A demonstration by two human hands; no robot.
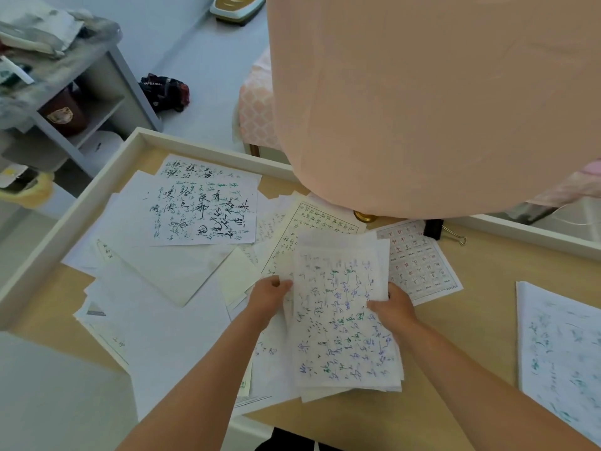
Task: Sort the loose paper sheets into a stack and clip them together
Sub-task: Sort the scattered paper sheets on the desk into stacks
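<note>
While the left hand (268, 296) and right hand (395, 307) pinch the gathered stack (344, 320) by opposite edges, likely to square it, loose sheets (201, 209) lie toward ten o'clock and the binder clip (434, 229) at one o'clock.

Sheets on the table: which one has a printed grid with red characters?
The grid sheet lying just right of the held stack, near the black binder clip; it alone carries red characters.

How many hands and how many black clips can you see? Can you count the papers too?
Hands: 2, left hand and right hand
Black binder clip: 1
Paper sheets: overlap too much to count
Total: 3 things counted
</note>
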